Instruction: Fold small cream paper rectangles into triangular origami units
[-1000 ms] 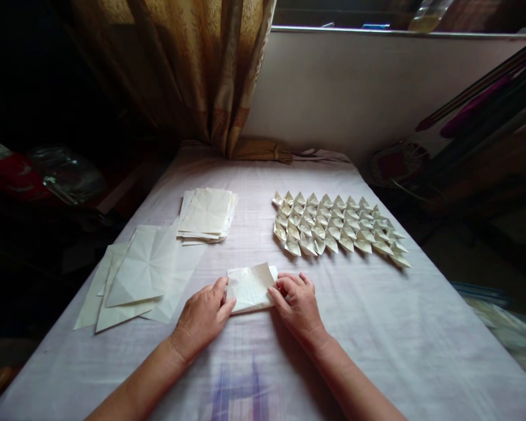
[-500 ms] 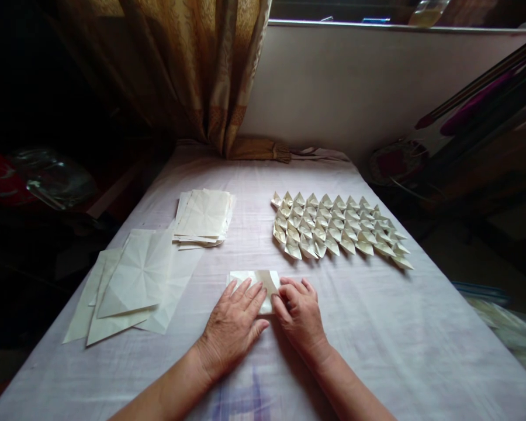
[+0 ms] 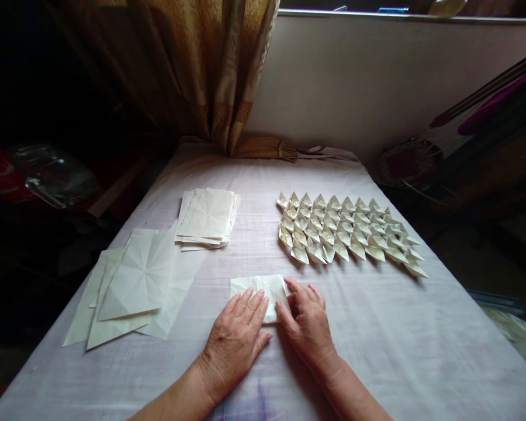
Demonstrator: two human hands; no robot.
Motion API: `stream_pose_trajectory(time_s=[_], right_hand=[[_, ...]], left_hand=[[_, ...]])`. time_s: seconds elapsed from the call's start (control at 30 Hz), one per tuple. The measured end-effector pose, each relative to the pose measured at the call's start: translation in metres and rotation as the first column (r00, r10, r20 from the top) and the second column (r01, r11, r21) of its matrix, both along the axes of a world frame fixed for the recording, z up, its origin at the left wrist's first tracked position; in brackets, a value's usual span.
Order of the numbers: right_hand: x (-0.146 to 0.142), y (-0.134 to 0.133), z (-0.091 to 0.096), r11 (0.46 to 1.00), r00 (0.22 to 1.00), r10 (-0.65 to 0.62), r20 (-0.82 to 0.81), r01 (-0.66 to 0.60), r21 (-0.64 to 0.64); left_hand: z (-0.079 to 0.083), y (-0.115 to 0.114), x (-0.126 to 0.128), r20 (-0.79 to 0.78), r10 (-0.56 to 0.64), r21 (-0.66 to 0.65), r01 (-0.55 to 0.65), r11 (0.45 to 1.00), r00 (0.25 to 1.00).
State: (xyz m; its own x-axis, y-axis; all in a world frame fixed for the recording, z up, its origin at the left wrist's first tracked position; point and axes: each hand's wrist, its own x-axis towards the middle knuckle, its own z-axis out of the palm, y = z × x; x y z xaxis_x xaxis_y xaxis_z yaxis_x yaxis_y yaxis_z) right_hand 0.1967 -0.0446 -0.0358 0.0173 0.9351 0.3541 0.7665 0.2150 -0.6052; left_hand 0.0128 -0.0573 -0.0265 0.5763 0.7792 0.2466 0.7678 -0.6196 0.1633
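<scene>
A folded piece of white paper point(image 3: 272, 285) lies near the front middle of the cloth-covered table. Flat across its lower left part rests my left hand point(image 3: 234, 333), fingers stretched out and thumb apart. My right hand point(image 3: 310, 324) is at the paper's right edge, its fingers curled and the thumb and forefinger at that edge; its fingertips are partly hidden. Beyond it stand several rows of small folded paper boats point(image 3: 346, 228). To the left are loose creased sheets point(image 3: 135, 275) and a neater stack of paper point(image 3: 206, 216).
The table point(image 3: 377, 345) is covered with a pale cloth. A gold curtain point(image 3: 228, 76) hangs down to its far edge, in front of a white wall point(image 3: 355, 76). Dark clutter with a clear plastic item point(image 3: 55, 175) lies off the left side.
The flap that stood shaded across the paper now lies flat, and the right hand has shifted slightly right with the paper's edge. The whole view has moved a little.
</scene>
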Motion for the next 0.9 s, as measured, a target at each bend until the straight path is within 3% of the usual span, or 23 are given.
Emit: stream_pose_trajectory(time_s=[0.9], right_hand=[[-0.0035, -0.0017, 0.0061, 1.0, 0.999, 0.004, 0.053, -0.005, 0.004]], left_hand=[[0.0024, 0.0015, 0.0019, -0.008, -0.001, 0.078, 0.001, 0.997, 1.0]])
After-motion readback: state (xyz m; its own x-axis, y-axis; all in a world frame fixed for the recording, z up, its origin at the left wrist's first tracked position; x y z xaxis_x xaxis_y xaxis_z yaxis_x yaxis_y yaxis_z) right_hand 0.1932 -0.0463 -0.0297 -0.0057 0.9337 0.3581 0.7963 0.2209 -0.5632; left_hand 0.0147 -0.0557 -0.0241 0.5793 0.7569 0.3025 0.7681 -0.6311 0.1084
